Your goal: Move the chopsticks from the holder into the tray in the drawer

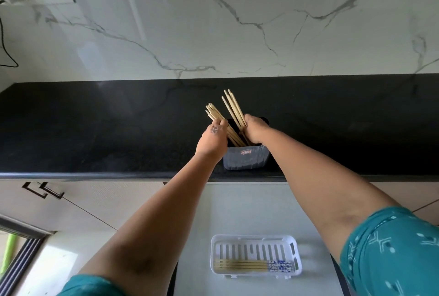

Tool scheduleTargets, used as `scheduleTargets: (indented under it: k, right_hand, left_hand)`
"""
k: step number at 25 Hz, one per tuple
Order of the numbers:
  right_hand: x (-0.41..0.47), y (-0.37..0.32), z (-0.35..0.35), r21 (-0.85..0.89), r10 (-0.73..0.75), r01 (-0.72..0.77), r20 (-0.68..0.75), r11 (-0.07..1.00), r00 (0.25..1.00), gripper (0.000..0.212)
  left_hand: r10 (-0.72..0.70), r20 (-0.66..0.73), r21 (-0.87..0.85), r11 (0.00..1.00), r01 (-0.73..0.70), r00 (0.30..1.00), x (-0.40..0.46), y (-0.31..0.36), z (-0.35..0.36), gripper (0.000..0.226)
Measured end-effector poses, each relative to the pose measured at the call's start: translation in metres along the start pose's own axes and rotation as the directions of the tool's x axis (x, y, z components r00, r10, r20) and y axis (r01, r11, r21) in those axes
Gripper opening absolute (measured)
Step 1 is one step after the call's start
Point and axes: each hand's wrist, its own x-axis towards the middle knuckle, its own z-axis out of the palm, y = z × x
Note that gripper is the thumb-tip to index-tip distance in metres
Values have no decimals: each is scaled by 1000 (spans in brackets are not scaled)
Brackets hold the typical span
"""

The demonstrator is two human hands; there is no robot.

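Chopsticks are the business here, but take the setting first, from big to small. A black desk (95,129) runs across the view under a marble wall (237,22). Below its front edge an open drawer (237,212) holds a white slotted tray (256,240), with a few chopsticks already lying flat in it (242,266), their long axis running left to right.

Near the front edge of the desk stands a grey holder (245,158). Both hands are at its mouth. The left hand (212,140) is clenched around a bundle of chopsticks (213,111) that leans up and to the left. The right hand (255,130) grasps a second bundle (234,105), nearly upright, its lower ends in the holder.

The tray lies straight back toward the person and lower. So the sticks probably need lifting clear, then turning from upright to lie sideways along the tray.
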Motion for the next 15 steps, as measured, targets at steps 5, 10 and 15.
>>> scheduleTargets:
  k: [5,10,15]
  right_hand:
    - [-7,5,-7,83,-1,7,-71,997,997,10]
    - [-25,-7,-23,672,209,-103,-79,733,975,39]
    - [-86,-37,-60,-77,-315,326,-533,942,785,23]
  left_hand:
    - [4,-9,12,1000,-3,1000,0,3,-1,30]
    - [-194,-222,-326,938,115,956,-4,35,-20,32]
    - [-192,-280,-714,696,-70,941,-16,110,-79,35]
